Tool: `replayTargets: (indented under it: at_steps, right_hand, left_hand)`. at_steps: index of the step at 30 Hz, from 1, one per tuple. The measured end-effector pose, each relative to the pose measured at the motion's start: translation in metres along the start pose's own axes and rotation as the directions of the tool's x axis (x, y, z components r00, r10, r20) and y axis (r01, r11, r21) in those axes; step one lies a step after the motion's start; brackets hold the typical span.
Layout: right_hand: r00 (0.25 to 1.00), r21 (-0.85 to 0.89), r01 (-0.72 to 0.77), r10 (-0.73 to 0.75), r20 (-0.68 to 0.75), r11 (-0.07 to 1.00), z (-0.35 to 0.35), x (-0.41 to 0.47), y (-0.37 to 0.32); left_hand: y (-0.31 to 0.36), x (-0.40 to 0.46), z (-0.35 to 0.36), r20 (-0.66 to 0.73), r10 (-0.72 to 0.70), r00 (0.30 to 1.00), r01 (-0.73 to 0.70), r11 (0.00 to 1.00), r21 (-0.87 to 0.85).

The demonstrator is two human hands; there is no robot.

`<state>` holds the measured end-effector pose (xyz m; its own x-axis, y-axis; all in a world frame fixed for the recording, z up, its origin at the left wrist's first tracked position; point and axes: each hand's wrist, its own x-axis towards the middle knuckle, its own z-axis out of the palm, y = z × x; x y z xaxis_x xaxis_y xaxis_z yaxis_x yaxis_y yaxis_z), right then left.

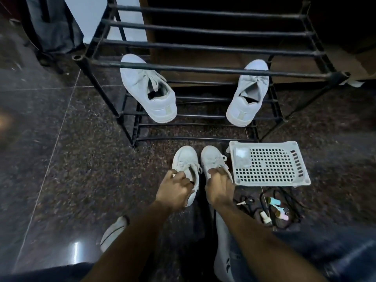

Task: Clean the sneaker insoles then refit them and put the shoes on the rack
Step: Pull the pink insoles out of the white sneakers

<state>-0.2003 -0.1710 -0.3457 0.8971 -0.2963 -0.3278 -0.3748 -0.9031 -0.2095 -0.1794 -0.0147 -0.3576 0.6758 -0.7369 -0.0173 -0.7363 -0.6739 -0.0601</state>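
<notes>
Two small white sneakers stand side by side on the dark floor in front of the black shoe rack [203,70]. My left hand [175,190] grips the left sneaker [184,159] at its opening, fingers curled into it. My right hand [218,188] grips the right sneaker [211,156] the same way, covering its heel. Two larger white sneakers sit on the rack's lower tier, one at the left [146,88] and one at the right [247,92], heels toward me. No insole is plainly visible.
A white perforated plastic tray [268,163] lies on the floor right of the small sneakers. Below it lie keys [245,202], dark cables and small pastel items [275,208]. A white object [113,233] lies by my left forearm. My knees in jeans fill the bottom.
</notes>
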Motion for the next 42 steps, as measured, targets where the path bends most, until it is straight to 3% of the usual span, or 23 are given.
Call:
replayTargets:
  at_steps: [3, 9, 13, 15, 18, 21, 23, 24, 26, 28, 29, 33, 36, 39, 42]
  right_hand:
    - [1.0, 0.004, 0.005, -0.005, 0.001, 1.0, 0.018, 0.007, 0.002]
    - [1.0, 0.119, -0.018, 0.017, 0.013, 0.993, 0.03, 0.029, 0.007]
    - [0.995, 0.11, 0.003, -0.014, 0.099, 0.994, 0.02, 0.037, 0.014]
    - [1.0, 0.051, 0.03, -0.03, -0.003, 0.998, 0.005, 0.041, 0.018]
    - [0.936, 0.105, 0.15, -0.107, -0.335, 0.983, -0.027, 0.053, 0.017]
    - [0.71, 0.124, 0.318, -0.149, -0.689, 0.94, -0.074, 0.071, 0.007]
    - [0.603, 0.067, 0.33, -0.155, -0.782, 0.942, -0.106, 0.083, 0.001]
    - [0.62, 0.041, 0.277, -0.146, -0.771, 0.96, -0.119, 0.089, 0.0]
    - [0.767, -0.024, 0.106, -0.097, -0.635, 0.994, -0.14, 0.102, 0.002]
    - [0.894, -0.081, 0.001, -0.037, -0.447, 0.997, -0.153, 0.113, 0.004]
    - [0.923, -0.083, -0.021, -0.013, -0.385, 0.996, -0.158, 0.118, 0.005]
    - [0.963, -0.005, -0.081, 0.077, -0.259, 0.997, -0.171, 0.134, 0.001]
    - [0.978, 0.0, -0.11, 0.109, -0.18, 0.994, -0.178, 0.142, -0.002]
    - [0.968, -0.03, -0.055, 0.046, -0.247, 0.998, -0.177, 0.131, 0.001]
    - [0.951, -0.007, -0.002, -0.001, -0.31, 1.0, -0.17, 0.103, 0.004]
  left_hand:
    - [0.004, 0.004, 0.021, 0.05, -0.045, 0.998, 0.047, 0.998, -0.042]
    - [0.004, 0.01, 0.043, 0.316, -0.18, 0.932, 0.242, 0.956, -0.167]
    - [-0.001, 0.023, 0.043, 0.297, -0.159, 0.942, 0.245, 0.928, -0.28]
    - [-0.006, 0.027, 0.037, 0.199, -0.192, 0.961, 0.251, 0.907, -0.339]
    - [-0.021, 0.041, 0.013, -0.129, -0.311, 0.942, 0.24, 0.889, -0.39]
    - [-0.051, 0.066, -0.028, -0.452, -0.333, 0.828, 0.159, 0.911, -0.381]
    - [-0.071, 0.08, -0.057, -0.573, -0.37, 0.731, 0.18, 0.915, -0.362]
    - [-0.081, 0.085, -0.071, -0.594, -0.399, 0.698, 0.227, 0.911, -0.344]
    - [-0.097, 0.09, -0.092, -0.523, -0.453, 0.723, 0.352, 0.891, -0.286]
    - [-0.112, 0.094, -0.102, -0.327, -0.525, 0.786, 0.465, 0.85, -0.247]
    - [-0.12, 0.096, -0.105, -0.227, -0.56, 0.797, 0.508, 0.824, -0.251]
    - [-0.135, 0.109, -0.11, -0.103, -0.647, 0.756, 0.599, 0.746, -0.292]
    - [-0.137, 0.119, -0.119, -0.007, -0.663, 0.749, 0.649, 0.735, -0.197]
    - [-0.133, 0.114, -0.124, 0.025, -0.648, 0.762, 0.642, 0.749, -0.163]
    - [-0.124, 0.089, -0.121, -0.058, -0.6, 0.798, 0.586, 0.795, -0.158]
